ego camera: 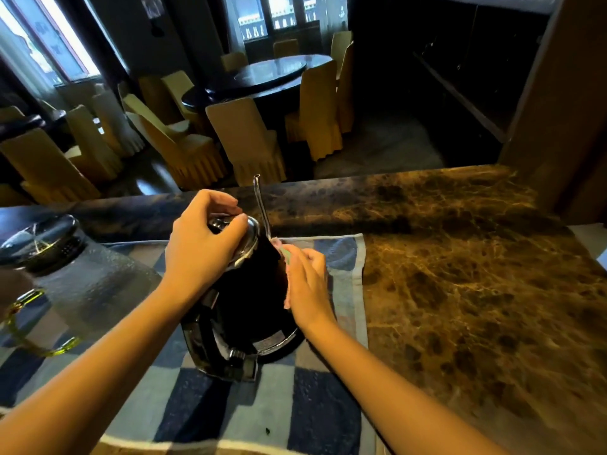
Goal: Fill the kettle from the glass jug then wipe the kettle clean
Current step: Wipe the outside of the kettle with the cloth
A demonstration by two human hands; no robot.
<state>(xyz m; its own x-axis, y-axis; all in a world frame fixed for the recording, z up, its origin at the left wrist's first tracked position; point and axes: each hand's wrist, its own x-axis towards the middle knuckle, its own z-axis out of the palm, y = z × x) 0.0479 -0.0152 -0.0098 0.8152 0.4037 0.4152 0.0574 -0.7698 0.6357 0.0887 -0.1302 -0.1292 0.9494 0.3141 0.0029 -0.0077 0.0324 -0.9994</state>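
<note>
A black kettle (249,300) with a thin curved metal spout stands on a blue checked towel (262,408) on the counter. My left hand (200,244) rests on top of the kettle, its fingers closed around the shiny lid knob. My right hand (307,285) presses a small pink cloth (286,270) against the kettle's right side, just below the base of the spout. The glass jug (65,277) with a dark lid and a yellow-green handle stands at the left on the same towel.
The brown marble counter (476,290) stretches to the right of the towel, with a raised ledge behind the kettle. Beyond the ledge is a dim dining room with a round table (262,77) and several covered chairs.
</note>
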